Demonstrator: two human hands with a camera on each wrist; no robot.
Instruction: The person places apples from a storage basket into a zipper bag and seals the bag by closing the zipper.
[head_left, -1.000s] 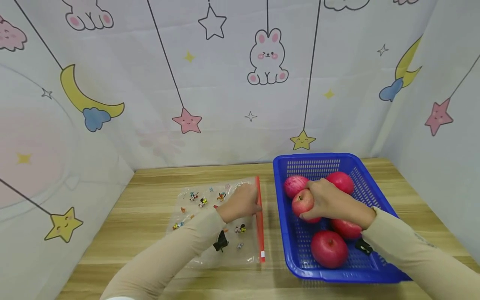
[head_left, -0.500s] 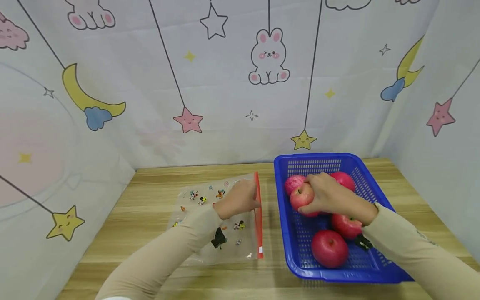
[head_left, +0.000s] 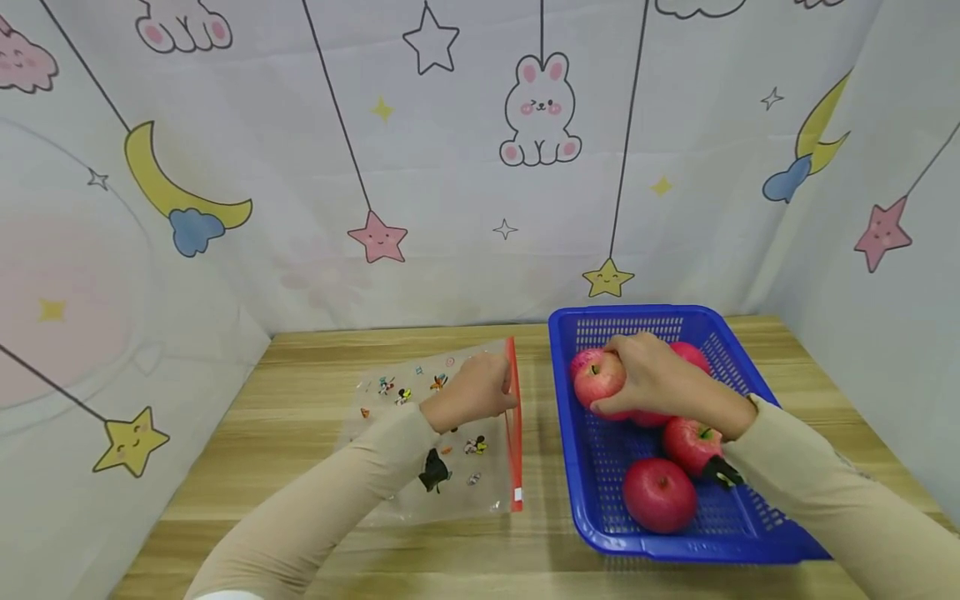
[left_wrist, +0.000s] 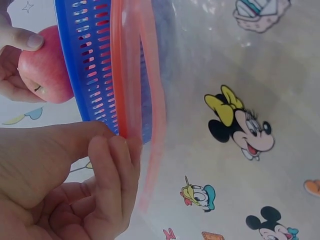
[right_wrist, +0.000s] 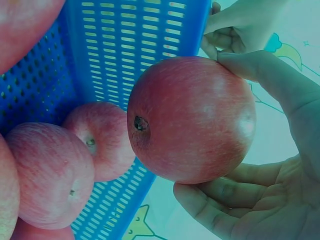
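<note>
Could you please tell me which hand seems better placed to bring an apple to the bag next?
Probably the right hand: it grips an apple, while the left hand pinches the bag by its red edge.

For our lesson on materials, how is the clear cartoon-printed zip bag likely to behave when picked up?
The clear zip bag would probably flop, since its see-through film looks thin. Its red zip strip may bend less, as it looks nearly straight where the left hand pinches it. The bag is likely light, because it looks nearly flat.
</note>
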